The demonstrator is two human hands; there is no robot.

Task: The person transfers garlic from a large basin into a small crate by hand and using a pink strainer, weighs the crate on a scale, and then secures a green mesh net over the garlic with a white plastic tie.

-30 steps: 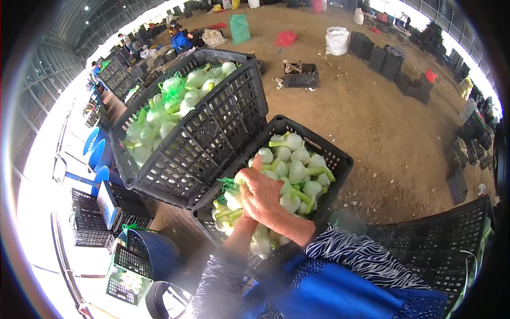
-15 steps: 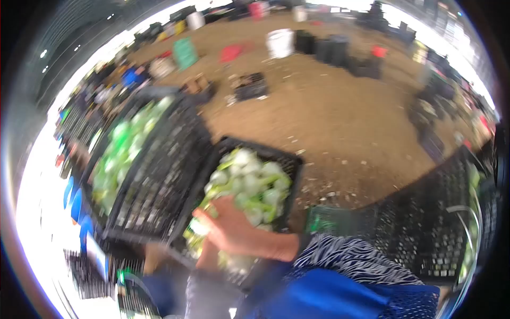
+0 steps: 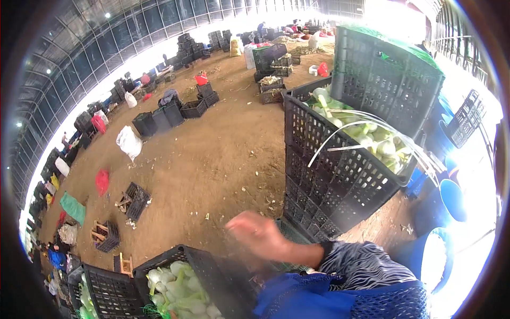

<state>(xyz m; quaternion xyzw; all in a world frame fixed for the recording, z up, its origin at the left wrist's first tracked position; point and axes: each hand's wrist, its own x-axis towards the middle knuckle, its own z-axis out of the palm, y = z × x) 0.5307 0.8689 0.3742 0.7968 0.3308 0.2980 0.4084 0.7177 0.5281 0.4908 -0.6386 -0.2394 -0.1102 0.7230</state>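
Observation:
My right hand [image 3: 257, 234], in a zebra-striped sleeve [image 3: 366, 266], reaches leftward over the front of the scene. Its fingers look loosely extended, though blurred, and nothing shows in them. Below and left of it, a black plastic crate [image 3: 139, 274] holds white bulbs with green stems [image 3: 178, 292]. To the right, a black crate [image 3: 340, 159] on top of a stack holds more such bulbs [image 3: 372, 139], with white plastic straps [image 3: 366, 123] lying across it. My left hand is out of the picture.
A tall black crate [image 3: 385, 74] with green netting stands on the right-hand stack. Blue barrels [image 3: 429, 255] are at the far right. Another crate [image 3: 109, 292] stands lower left. On the dirt floor [image 3: 212, 165] are a white sack [image 3: 129, 143] and a small crate [image 3: 137, 201].
The view has swung to the right, bringing the strapped stack nearer the middle. Both hands were at the bulbs in the crate; now my right hand is away from them and my left is gone from view.

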